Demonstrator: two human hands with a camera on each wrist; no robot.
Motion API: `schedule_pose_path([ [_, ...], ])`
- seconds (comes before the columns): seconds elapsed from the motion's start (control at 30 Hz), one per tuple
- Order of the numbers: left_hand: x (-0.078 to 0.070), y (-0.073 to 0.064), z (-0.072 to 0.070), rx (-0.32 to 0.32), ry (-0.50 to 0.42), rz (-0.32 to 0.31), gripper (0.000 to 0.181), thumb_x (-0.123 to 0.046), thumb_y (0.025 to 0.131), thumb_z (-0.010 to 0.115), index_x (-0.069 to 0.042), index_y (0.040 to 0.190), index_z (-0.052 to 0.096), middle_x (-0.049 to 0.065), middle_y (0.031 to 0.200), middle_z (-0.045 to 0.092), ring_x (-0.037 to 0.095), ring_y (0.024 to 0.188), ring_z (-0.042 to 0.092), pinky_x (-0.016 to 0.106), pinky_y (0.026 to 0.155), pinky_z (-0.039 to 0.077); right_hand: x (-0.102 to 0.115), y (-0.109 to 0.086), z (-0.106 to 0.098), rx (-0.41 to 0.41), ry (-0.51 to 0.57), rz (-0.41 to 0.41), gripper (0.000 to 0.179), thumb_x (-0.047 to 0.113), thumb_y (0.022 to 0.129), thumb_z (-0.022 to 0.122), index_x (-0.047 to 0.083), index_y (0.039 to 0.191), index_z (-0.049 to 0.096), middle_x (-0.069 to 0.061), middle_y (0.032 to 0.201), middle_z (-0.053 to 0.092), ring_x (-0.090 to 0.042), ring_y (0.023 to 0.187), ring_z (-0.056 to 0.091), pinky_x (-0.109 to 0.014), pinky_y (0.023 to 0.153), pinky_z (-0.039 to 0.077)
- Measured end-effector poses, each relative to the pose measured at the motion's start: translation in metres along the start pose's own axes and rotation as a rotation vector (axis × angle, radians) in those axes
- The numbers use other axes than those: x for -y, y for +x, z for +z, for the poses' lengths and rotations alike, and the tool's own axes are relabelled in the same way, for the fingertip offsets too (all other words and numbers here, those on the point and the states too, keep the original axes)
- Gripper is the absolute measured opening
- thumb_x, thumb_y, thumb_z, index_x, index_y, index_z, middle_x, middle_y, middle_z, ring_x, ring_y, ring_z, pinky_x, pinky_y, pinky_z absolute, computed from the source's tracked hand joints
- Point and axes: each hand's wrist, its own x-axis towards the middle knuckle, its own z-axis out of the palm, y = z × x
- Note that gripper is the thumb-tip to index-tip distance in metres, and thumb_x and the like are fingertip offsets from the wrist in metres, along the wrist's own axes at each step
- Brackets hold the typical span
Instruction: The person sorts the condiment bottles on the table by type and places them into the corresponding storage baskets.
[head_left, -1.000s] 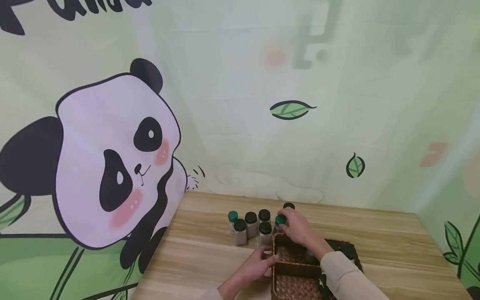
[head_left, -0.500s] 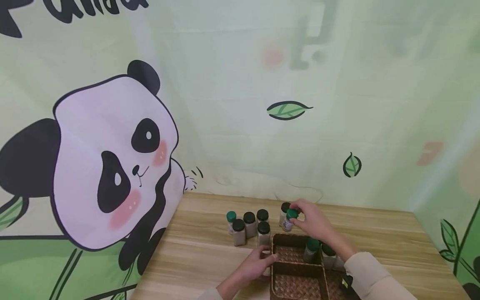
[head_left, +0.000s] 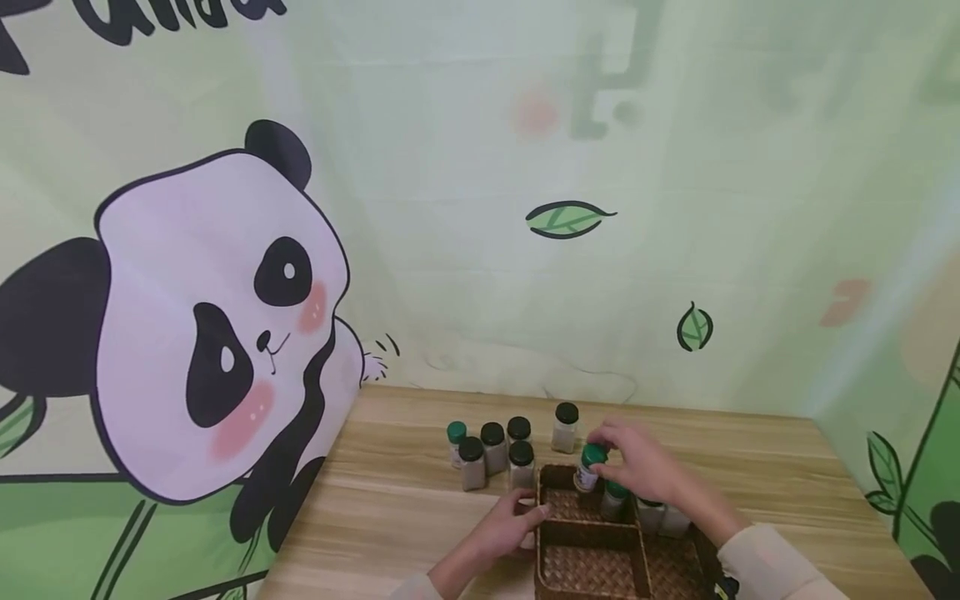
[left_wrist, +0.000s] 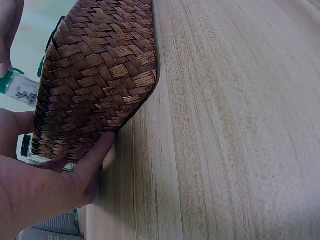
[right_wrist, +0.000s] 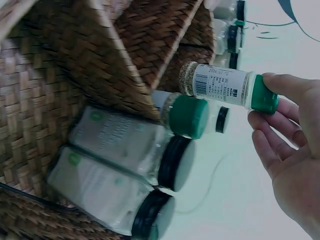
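By the wood-grain desk [head_left: 390, 508], the right hand [head_left: 641, 462] pinches a green-capped, white-labelled spice jar [right_wrist: 220, 84]; the left hand [head_left: 504, 527] grips a woven basket [head_left: 592, 571] holding black-capped jars [right_wrist: 117, 132].

The surface [head_left: 390, 517] is pale and wood-grained; a brown woven basket [head_left: 592, 567] with compartments sits on it; beyond its left corner, one green-capped jar [head_left: 455, 454] and four black-capped jars [head_left: 473, 473] cluster upright. A lone jar [head_left: 565, 435] stands behind the basket.

Big black lettering [head_left: 123, 33] on the backdrop [head_left: 420, 167] at left, sliced by the upper edge, impossible to read whole! And there, a barcode [right_wrist: 201, 84] on the green-capped bottle [right_wrist: 229, 86]; its fine print and the square jars' [right_wrist: 120, 139] labels are too small to read.
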Motion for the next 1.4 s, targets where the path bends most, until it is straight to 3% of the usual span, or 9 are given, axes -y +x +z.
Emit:
schedule_pose_path([
  [0.27, -0.002, -0.002, -0.002, 0.015, -0.021, -0.014, 0.055, -0.031, 0.107, 0.066, 0.005, 0.145, 0.050, 0.019, 0.126, 0.065, 0.041, 0.121, 0.064, 0.062, 0.081, 0.061, -0.014, -0.004, 0.020, 0.066, 0.038, 0.004, 0.026, 0.016, 0.091, 0.086, 0.007, 0.114, 0.076, 0.009, 0.096, 0.062, -0.011, 0.091, 0.066, -0.036, 0.078, 0.060],
  [0.67, -0.004, -0.004, -0.004, 0.012, -0.024, -0.017, 0.055, -0.031, 0.107, 0.066, 0.005, 0.146, 0.050, 0.020, 0.127, 0.064, 0.041, 0.121, 0.063, 0.062, 0.083, 0.060, -0.022, -0.010, 0.042, 0.083, 0.006, 0.053, 0.030, 0.017, 0.090, 0.087, 0.007, 0.116, 0.076, 0.008, 0.096, 0.062, -0.010, 0.087, 0.059, -0.034, 0.073, 0.054],
  [1.4, -0.005, -0.005, -0.003, 0.017, 0.010, -0.006, 0.056, -0.032, 0.108, 0.065, 0.008, 0.145, 0.051, 0.021, 0.125, 0.065, 0.042, 0.122, 0.062, 0.062, 0.088, 0.060, -0.021, -0.013, 0.041, 0.109, -0.021, 0.048, 0.032, 0.017, 0.091, 0.086, 0.003, 0.119, 0.076, 0.006, 0.099, 0.062, -0.009, 0.087, 0.060, -0.032, 0.072, 0.055],
])
